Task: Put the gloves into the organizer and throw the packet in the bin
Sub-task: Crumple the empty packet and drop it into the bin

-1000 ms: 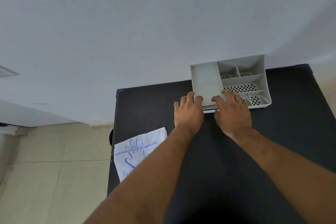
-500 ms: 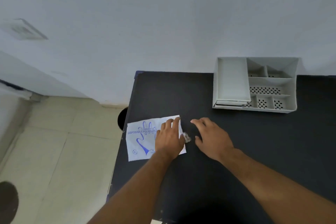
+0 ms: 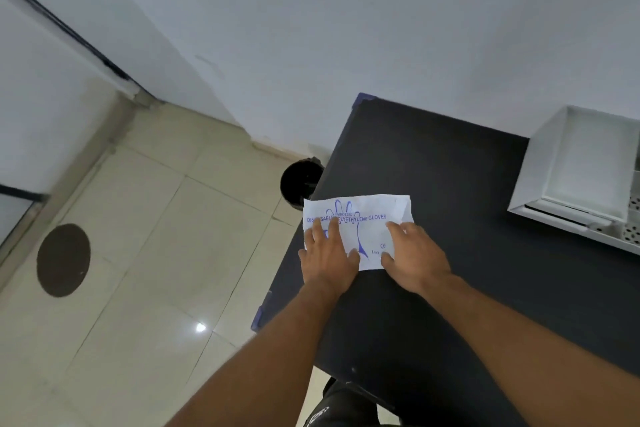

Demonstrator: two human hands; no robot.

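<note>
A white paper packet (image 3: 367,218) printed with a blue glove outline lies flat at the left edge of the black table (image 3: 450,184). My left hand (image 3: 329,256) rests on its left part, fingers spread. My right hand (image 3: 415,256) presses on its lower right corner, fingers curled at the paper's edge. The grey organizer (image 3: 575,170) stands at the far right of the table, its large compartment bare. A black bin (image 3: 299,184) stands on the floor just left of the table. No loose gloves show.
A white wall rises behind the table. Beige floor tiles spread to the left, with a dark round patch (image 3: 63,260) on them. A dark object (image 3: 332,406) shows below the table's near edge.
Both hands left the organizer and came down to the packet at the table's left edge. The view swung left, so the bin and floor now show.
</note>
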